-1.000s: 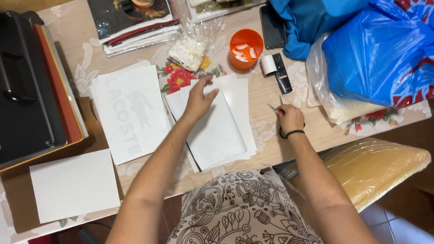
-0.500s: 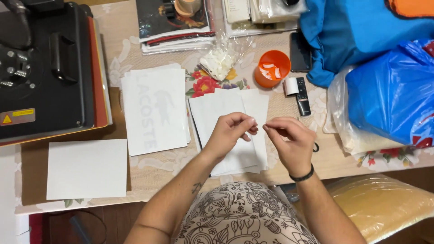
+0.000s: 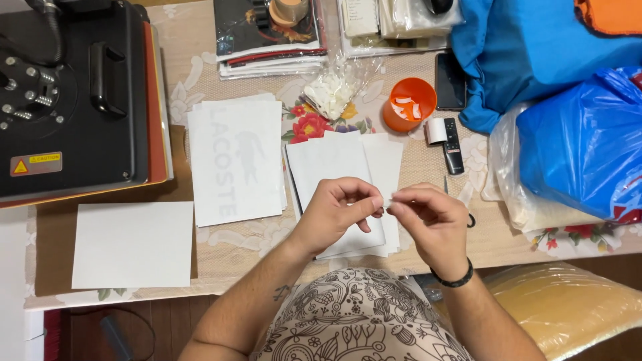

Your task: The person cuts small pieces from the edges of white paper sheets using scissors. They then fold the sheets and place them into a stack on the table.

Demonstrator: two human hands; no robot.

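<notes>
- Both hands have closed in since the earlier frame; fingertips now meet over the stack of white sheets (image 3: 334,167) near the table's front edge.
- Left hand (image 3: 338,210) and right hand (image 3: 431,220) pinch one small pale scrap (image 3: 386,202) between them.
- Scrap lies left to right, equally near both.

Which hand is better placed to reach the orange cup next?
Right, probably. The right hand is on the side of the orange cup; the left hand would have to cross over it. Both pinch a small white piece.
</notes>
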